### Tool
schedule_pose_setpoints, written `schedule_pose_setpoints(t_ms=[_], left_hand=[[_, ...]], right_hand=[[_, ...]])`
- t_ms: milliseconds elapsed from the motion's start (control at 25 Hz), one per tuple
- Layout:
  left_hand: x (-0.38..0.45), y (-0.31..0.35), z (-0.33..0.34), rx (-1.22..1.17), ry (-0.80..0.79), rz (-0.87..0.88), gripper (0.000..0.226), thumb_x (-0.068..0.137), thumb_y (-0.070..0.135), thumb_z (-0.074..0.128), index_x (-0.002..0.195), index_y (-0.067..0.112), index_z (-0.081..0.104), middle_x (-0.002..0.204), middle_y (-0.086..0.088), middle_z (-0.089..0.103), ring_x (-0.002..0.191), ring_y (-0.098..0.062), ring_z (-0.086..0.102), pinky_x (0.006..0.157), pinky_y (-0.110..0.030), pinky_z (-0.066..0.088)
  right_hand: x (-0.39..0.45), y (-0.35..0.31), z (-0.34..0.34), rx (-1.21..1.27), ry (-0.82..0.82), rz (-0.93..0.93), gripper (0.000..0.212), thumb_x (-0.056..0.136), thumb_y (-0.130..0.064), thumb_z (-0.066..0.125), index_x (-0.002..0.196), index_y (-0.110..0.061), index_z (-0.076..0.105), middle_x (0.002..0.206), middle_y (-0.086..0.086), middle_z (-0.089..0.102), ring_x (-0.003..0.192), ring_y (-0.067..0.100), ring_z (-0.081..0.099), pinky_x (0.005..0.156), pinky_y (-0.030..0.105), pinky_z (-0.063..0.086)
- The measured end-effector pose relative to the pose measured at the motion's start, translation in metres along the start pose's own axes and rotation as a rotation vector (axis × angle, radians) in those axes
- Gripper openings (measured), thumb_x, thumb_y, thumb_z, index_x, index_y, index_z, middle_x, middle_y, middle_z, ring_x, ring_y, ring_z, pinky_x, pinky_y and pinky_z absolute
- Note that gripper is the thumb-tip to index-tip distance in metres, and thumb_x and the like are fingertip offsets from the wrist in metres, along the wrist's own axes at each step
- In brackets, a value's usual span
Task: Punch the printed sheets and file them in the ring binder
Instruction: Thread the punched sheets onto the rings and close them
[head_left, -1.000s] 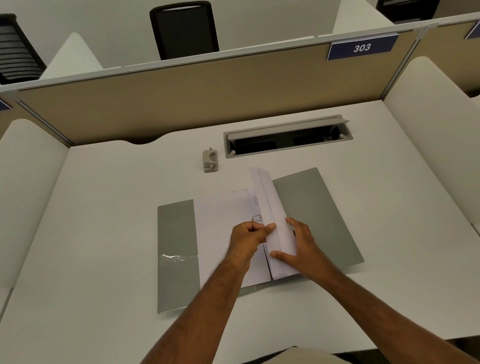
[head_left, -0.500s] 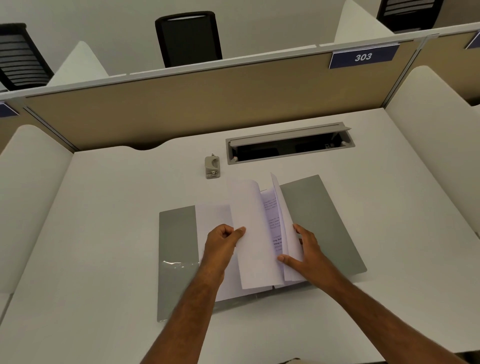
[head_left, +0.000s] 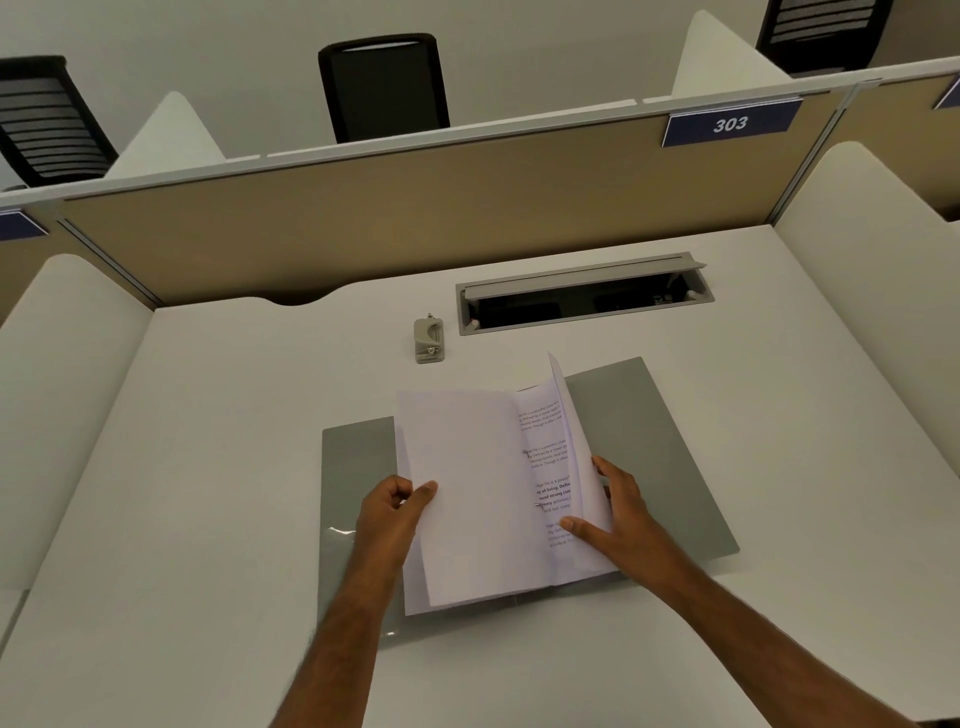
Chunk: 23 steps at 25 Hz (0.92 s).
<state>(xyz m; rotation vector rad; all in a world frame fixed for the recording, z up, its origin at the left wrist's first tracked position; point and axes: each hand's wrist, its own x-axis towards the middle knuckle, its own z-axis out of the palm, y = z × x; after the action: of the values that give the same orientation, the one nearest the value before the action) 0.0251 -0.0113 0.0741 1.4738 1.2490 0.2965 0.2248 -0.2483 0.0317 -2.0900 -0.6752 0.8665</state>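
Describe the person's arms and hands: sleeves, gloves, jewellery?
Both forearms are bare to the bottom edge of the frame, with no sleeve showing. The left hand and right hand wear no gloves. No watch, bracelet or ring is visible on either wrist or the fingers.

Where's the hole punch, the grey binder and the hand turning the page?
hole punch (head_left: 429, 340), head view, its top.
grey binder (head_left: 654, 447), head view, bare right cover.
left hand (head_left: 390, 512), head view, its back.
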Motion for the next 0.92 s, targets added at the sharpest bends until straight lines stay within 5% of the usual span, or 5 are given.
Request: schedule_pose_setpoints(t_ms=[360, 520, 760, 920], left_hand=[[0.006, -0.03, -0.017, 0.006, 0.034, -0.102, 0.028, 0.094, 0.03, 0.073, 0.083, 0.006, 0.063, 0.083, -0.012, 0.071, 0.076, -0.027, 0.063, 0.071, -0.039, 0.053], [0.012, -0.043, -0.019, 0.095, 0.037, -0.143, 0.027, 0.093, 0.032, 0.073, 0.085, 0.008, 0.066, 0.087, -0.015, 0.074, 0.086, -0.039, 0.07, 0.081, -0.049, 0.059], [0.009, -0.04, -0.015, 0.188, 0.124, -0.117, 0.027, 0.091, 0.034, 0.075, 0.104, 0.016, 0.06, 0.092, -0.002, 0.066, 0.09, -0.024, 0.065, 0.076, -0.031, 0.049], [0.004, -0.016, 0.013, 0.061, 0.044, -0.032, 0.013, 0.092, 0.023, 0.075, 0.098, 0.014, 0.067, 0.093, -0.001, 0.072, 0.093, -0.023, 0.068, 0.069, -0.024, 0.048]], right_hand=[[-0.001, 0.0, -0.001, 0.007, -0.005, 0.005, 0.102, 0.074, -0.059, 0.074, 0.154, -0.029, 0.018, 0.152, -0.007, 0.028, 0.134, 0.015, 0.04, 0.108, 0.042, 0.048], [-0.001, 0.0, 0.0, -0.006, -0.011, 0.012, 0.102, 0.074, -0.061, 0.074, 0.153, -0.031, 0.018, 0.15, -0.008, 0.029, 0.133, 0.015, 0.041, 0.107, 0.042, 0.049], [-0.001, 0.001, 0.002, -0.008, -0.018, 0.006, 0.102, 0.074, -0.063, 0.074, 0.153, -0.034, 0.017, 0.15, -0.012, 0.028, 0.134, 0.014, 0.04, 0.108, 0.043, 0.048], [-0.004, -0.003, 0.002, -0.021, -0.014, -0.012, 0.102, 0.073, -0.062, 0.074, 0.153, -0.033, 0.017, 0.15, -0.012, 0.027, 0.132, 0.014, 0.041, 0.105, 0.039, 0.05]])
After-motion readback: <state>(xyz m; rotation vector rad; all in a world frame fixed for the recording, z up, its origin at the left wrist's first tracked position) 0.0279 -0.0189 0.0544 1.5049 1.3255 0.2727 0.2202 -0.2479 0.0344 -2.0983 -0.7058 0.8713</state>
